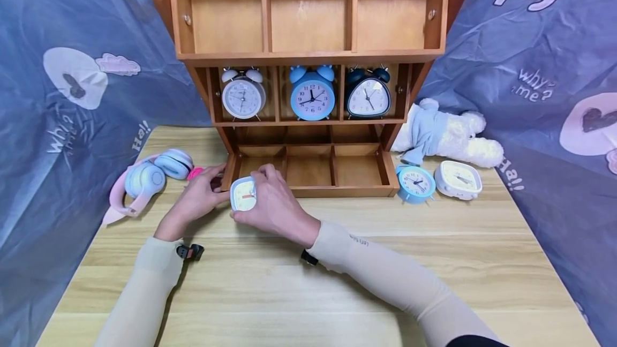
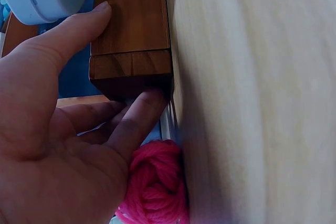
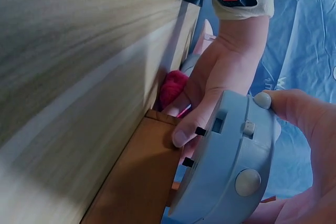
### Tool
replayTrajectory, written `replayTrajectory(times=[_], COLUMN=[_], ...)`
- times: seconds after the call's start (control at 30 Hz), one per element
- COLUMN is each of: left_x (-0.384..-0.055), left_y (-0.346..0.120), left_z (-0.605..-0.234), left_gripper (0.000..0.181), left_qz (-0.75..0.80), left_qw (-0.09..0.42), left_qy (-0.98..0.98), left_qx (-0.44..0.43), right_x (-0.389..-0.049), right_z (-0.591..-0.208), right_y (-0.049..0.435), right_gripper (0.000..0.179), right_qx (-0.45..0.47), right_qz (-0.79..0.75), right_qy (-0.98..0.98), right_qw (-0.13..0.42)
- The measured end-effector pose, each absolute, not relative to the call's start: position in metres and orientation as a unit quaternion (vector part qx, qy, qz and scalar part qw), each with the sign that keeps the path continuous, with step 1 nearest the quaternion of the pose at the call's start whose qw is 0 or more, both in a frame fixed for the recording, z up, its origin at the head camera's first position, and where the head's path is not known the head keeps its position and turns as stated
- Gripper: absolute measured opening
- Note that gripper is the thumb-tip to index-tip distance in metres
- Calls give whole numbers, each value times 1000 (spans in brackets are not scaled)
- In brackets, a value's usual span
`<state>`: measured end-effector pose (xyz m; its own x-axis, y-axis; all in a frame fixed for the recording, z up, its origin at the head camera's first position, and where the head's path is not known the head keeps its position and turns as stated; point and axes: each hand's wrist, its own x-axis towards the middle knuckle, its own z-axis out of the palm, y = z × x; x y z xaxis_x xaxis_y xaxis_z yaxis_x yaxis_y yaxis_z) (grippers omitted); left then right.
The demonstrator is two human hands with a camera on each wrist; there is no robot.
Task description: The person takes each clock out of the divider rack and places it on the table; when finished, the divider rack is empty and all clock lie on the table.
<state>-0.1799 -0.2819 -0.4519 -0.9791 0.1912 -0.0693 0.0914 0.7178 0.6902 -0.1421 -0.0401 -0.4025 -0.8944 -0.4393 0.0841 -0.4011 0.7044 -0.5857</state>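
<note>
In the head view my right hand grips a small pale-blue alarm clock with a pale dial and rounded corners, just in front of the lower left compartment of a wooden shelf. The right wrist view shows the side of this clock, with white knobs and black feet, my thumb and fingers around its edges. My left hand holds the shelf's bottom left front corner. Seen from the left wrist, its thumb lies on the front board and its fingers reach round the end.
Three twin-bell clocks, white, blue and dark, stand in the middle row. A blue clock, a white clock and a plush toy are right of the shelf. Headphones and pink yarn lie left.
</note>
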Motion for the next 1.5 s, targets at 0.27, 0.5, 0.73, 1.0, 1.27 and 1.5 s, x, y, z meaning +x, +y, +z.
replayTrajectory(times=[0.27,0.5,0.73,1.0,1.27,1.5], left_x=[-180,-179,-179,-180,-180,-179], left_y=[-281,-280,-281,-280,-281,-281], left_z=[-452,-451,-450,-449,-448,-449], left_gripper=[84,85,86,95,103,103], left_qz=[368,364,368,361,359,356], left_qw=[75,78,75,71,73,74], left_qy=[924,926,924,927,928,929], left_qx=[72,71,78,75,70,69], right_x=[-136,-130,-125,-120,-117,-116], right_z=[-405,-407,-411,-417,-423,-428], right_y=[-40,-40,-41,-42,-45,-46], right_gripper=[96,97,98,96,93,93], right_qx=[-233,-241,-248,-258,-267,-272], right_qz=[-303,-287,-281,-272,-252,-244], right_qy=[924,927,927,926,929,930], right_qw=[31,29,27,35,47,45])
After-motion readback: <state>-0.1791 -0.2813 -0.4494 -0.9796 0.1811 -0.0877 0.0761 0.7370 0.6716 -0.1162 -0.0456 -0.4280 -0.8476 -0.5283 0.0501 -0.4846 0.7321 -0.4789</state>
